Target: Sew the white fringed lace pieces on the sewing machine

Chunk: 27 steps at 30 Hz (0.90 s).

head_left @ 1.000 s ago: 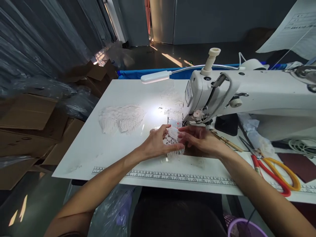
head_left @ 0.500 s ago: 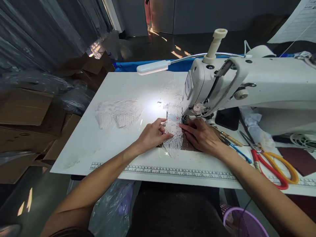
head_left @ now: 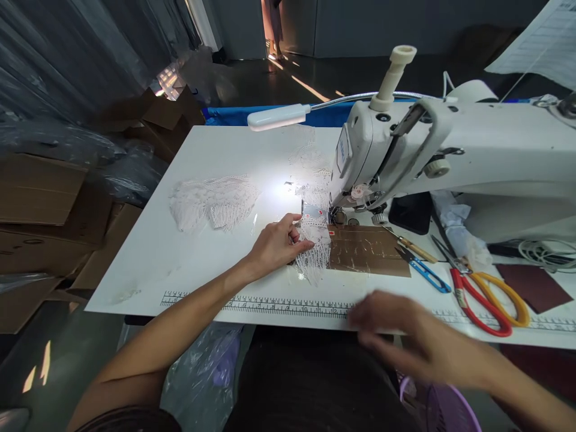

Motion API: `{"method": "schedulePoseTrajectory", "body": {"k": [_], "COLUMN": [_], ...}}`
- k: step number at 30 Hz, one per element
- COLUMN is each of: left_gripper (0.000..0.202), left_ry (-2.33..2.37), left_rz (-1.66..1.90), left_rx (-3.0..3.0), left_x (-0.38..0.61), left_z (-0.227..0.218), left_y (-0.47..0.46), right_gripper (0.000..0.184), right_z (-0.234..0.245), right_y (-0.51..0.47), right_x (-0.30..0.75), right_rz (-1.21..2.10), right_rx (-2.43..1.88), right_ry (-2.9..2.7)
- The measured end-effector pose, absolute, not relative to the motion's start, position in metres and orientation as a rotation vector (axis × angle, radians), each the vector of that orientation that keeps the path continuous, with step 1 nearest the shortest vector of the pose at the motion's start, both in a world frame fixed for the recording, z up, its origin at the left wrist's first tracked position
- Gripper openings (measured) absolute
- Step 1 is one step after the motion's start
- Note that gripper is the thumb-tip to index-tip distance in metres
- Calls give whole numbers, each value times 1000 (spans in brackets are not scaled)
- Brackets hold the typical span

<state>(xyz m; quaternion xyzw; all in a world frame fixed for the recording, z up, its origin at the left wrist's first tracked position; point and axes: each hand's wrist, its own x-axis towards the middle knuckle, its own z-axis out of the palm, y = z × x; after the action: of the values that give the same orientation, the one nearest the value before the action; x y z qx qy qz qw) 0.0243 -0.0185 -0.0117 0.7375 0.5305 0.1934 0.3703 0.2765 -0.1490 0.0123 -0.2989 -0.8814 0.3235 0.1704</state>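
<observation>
A strip of white fringed lace trim (head_left: 312, 249) lies under the needle area of the white sewing machine (head_left: 360, 150). My left hand (head_left: 276, 243) is at the strip's left edge, thumb on the lace and fingers curled, pinching it. Off the work, my right hand (head_left: 405, 333) hovers over the table's front edge, smeared by motion. Its thumb looks apart from the fingers, and I see nothing in it. A brown plate (head_left: 369, 252) lies right of the lace, bearing thread scraps. More bunched fringed lace (head_left: 216, 204) rests to the left.
Blue thread snips (head_left: 427, 276), a wooden-handled awl (head_left: 418, 249) and red-and-yellow-handled scissors (head_left: 490, 300) lie at the right. A lamp (head_left: 279, 117) shines on the white table (head_left: 148, 258). Cardboard boxes (head_left: 45, 210) stand left. A person's legs (head_left: 272, 30) show far behind.
My right hand has left the lace beside the needle and moved toward me, past the table's front edge, uncovering the brown plate. My left hand stays on the lace.
</observation>
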Motion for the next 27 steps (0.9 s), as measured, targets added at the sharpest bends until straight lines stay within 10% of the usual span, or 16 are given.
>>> {"method": "schedulePoseTrajectory", "body": {"k": [10,27], "left_gripper": [64,58], "left_ry": [1326,1369], "left_rz": [464,470], "left_rx": [1885,1797], "left_x": [22,23], "left_z": [-7,-7], "left_y": [-22,-18], "right_gripper": [37,39], "right_z": [-39,-49], "right_y": [-33,-43], "right_x": [268,278], "right_rz": [212,434], "right_rx": [-1105,-1277], "right_ry": [-2434,-2162]}}
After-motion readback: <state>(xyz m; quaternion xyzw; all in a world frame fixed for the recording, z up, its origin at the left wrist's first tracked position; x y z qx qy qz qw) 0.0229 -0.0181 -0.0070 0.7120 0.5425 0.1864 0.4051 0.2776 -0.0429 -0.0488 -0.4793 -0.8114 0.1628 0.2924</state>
